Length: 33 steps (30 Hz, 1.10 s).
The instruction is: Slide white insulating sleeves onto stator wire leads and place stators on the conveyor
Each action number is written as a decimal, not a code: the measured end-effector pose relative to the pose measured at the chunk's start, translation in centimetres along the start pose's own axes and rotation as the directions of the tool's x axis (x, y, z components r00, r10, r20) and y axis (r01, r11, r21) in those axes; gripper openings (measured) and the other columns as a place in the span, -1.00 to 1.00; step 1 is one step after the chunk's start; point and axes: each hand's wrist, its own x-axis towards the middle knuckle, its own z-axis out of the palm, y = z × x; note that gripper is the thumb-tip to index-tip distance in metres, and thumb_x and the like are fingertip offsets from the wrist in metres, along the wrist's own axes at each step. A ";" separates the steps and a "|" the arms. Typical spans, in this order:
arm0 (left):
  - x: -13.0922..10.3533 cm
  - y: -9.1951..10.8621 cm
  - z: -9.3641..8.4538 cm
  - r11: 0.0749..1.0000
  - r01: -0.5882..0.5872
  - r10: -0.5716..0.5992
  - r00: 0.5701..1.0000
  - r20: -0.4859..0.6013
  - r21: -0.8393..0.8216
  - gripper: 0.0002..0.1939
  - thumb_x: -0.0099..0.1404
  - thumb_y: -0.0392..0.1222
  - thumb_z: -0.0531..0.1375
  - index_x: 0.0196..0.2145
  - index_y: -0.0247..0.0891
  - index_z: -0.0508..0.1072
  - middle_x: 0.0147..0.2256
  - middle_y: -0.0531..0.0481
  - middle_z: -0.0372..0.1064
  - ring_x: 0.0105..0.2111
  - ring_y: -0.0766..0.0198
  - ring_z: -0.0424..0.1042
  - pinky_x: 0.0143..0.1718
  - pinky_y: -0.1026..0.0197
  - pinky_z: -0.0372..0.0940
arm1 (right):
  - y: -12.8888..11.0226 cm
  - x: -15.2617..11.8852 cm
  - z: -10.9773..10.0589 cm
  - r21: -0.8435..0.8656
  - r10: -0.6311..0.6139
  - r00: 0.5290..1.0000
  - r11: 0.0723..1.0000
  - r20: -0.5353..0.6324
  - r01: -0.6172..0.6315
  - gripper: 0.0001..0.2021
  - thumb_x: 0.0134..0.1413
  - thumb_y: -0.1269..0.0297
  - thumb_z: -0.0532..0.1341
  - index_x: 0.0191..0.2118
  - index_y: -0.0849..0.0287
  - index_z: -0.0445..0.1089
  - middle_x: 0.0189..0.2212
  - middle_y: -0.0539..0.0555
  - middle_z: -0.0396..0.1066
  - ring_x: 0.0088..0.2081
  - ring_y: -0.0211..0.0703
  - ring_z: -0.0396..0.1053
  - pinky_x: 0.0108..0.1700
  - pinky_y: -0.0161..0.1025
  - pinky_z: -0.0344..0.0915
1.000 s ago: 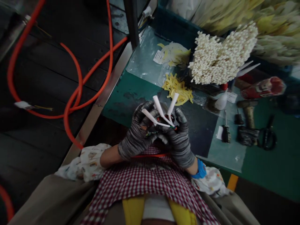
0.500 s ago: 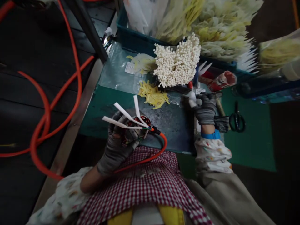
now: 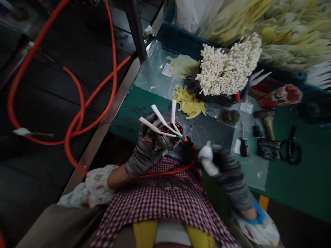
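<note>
My left hand (image 3: 147, 151), in a grey glove, is wrapped round a round motor part with copper windings (image 3: 168, 136). Three white sleeves (image 3: 161, 117) fan out from its wires, and an orange cable (image 3: 181, 169) runs off its right side. To the right, my right hand (image 3: 224, 165), also gloved and blurred by motion, has its fingers closed; white wrappings cover its thumb and a fingertip. Whether it holds something small cannot be made out. Yellow strips (image 3: 190, 103) lie on the green mat (image 3: 124, 122) beyond the motor part.
A bundle of white-tipped sticks (image 3: 227, 69) stands behind, before a teal bin (image 3: 183, 38) of yellowish sleeves. At right lie a hammer (image 3: 269, 125), a screwdriver (image 3: 243, 144), black scissors (image 3: 291, 150) and a red can (image 3: 280, 96). Orange cable loops (image 3: 71, 137) hang at left.
My right hand has come back from the tools at the right towards the motor part. My left hand keeps its hold. The view has shifted, so the scene sits further right.
</note>
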 end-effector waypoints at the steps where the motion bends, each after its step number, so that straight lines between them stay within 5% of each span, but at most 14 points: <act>1: -0.2 0.0 0.1 1.000 -0.007 0.007 1.000 -0.006 0.008 0.09 0.33 -0.31 0.45 0.64 0.02 0.03 0.58 -0.25 0.13 0.60 -0.23 0.18 0.62 -0.36 0.22 | -0.4 -0.7 1.5 0.046 -0.026 0.999 0.999 0.048 0.024 -0.76 0.38 0.15 0.42 0.10 -0.04 0.61 -0.10 0.07 0.78 -0.20 0.06 0.76 -0.17 -0.05 0.75; 6: -1.7 0.0 0.5 0.997 -0.055 0.057 0.997 -0.047 0.050 -0.02 0.50 -0.17 0.33 0.67 0.02 -0.07 0.60 -0.29 0.05 0.63 -0.22 0.11 0.58 -0.34 0.29 | -0.7 -1.6 6.0 0.148 -0.131 0.969 0.984 0.211 0.100 -0.61 0.41 0.25 0.39 0.29 -0.03 0.61 0.07 0.11 0.77 0.07 0.11 0.77 0.15 0.00 0.75; 17: -4.7 -0.9 2.1 0.977 -0.090 0.111 0.988 -0.106 0.191 -0.22 0.67 0.13 0.13 0.65 0.05 -0.09 0.63 -0.24 0.05 0.65 -0.20 0.06 0.62 -0.38 0.22 | -2.7 -1.4 5.4 0.127 -0.229 0.952 0.970 0.202 0.206 -0.64 0.35 0.32 0.42 0.18 -0.14 0.71 0.01 -0.02 0.79 0.00 0.07 0.79 0.16 -0.03 0.75; 26: -6.3 -1.4 2.9 0.975 0.035 -0.033 0.999 -0.012 0.219 -0.38 0.63 0.36 0.13 0.39 -0.08 0.34 0.60 -0.17 0.14 0.67 -0.29 -0.07 0.65 -0.47 0.11 | -4.0 -0.9 6.2 -0.015 -0.283 0.957 0.959 0.067 0.285 -0.72 0.34 0.27 0.43 0.10 -0.08 0.75 -0.09 0.01 0.81 -0.15 0.08 0.81 -0.01 -0.09 0.80; 33: -5.4 -1.1 2.7 0.974 -0.066 0.083 0.994 -0.071 0.216 -0.41 0.68 0.25 0.12 0.47 -0.07 0.23 0.63 -0.23 0.06 0.67 -0.26 -0.02 0.66 -0.47 0.11 | -3.6 -1.3 5.8 -0.032 -0.253 0.966 0.966 0.051 0.255 -0.78 0.35 0.27 0.41 0.03 -0.09 0.76 -0.18 -0.01 0.81 -0.22 0.02 0.79 -0.06 -0.16 0.78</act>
